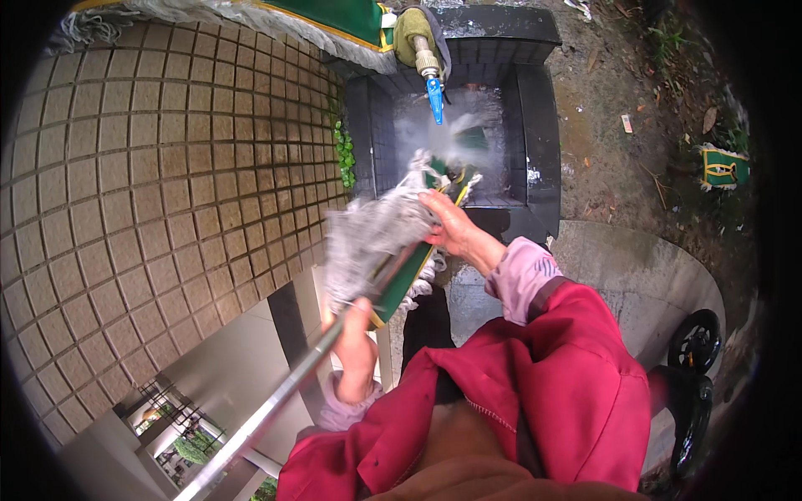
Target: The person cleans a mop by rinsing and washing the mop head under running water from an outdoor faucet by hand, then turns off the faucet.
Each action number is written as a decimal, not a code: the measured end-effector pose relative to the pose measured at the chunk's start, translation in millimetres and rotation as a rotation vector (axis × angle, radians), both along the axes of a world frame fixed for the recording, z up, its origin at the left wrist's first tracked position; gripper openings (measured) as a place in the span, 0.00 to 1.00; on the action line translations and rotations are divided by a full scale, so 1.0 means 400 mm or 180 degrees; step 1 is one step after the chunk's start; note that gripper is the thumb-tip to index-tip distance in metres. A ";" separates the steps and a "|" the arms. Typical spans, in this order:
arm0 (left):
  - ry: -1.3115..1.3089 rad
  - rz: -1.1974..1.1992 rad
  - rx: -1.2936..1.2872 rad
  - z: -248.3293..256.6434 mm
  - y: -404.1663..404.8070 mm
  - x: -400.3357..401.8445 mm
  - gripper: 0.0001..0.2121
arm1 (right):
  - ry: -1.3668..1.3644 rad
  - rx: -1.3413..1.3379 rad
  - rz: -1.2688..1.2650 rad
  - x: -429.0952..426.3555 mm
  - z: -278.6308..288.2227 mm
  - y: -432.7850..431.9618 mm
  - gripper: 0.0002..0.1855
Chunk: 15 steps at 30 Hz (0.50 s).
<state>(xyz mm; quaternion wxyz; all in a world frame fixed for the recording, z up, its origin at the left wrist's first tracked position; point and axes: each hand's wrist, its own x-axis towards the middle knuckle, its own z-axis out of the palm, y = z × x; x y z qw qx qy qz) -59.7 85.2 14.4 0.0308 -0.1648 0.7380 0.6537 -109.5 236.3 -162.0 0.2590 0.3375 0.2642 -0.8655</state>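
Note:
My left hand (357, 344) grips a flat mop by its metal handle (269, 404), close to the mop head. The mop's grey string fringe (379, 244) is blurred, and its green fabric backing (404, 282) has yellow edging. My right hand (460, 228) holds the far part of the mop head, fingers on the fringe. Beyond it, a tap with a blue lever (434, 103) sprays water into a dark tiled basin (542, 138). More green cloth (473, 139) lies in the basin under the spray, partly hidden by it.
A beige tiled wall (188, 144) rises on the left. Another green, fringed mop pad (351, 22) hangs by the tap, where cloth wraps the pipe. A smaller green piece (725, 168) lies on the ground at right. A black wheel (694, 341) stands at lower right.

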 end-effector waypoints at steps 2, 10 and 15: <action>-0.0146 0.0818 0.0187 -0.064 -0.073 -0.028 0.14 | 0.0028 -0.0069 0.0212 0.000 0.044 -0.010 0.41; -0.0390 0.1524 0.0546 0.002 0.068 -0.074 0.12 | -0.0451 -0.0182 -0.0236 0.131 -0.068 0.105 0.31; 0.0123 0.1183 -0.0165 0.037 0.251 -0.050 0.09 | -0.1085 -0.0222 -0.0178 0.150 -0.132 0.256 0.29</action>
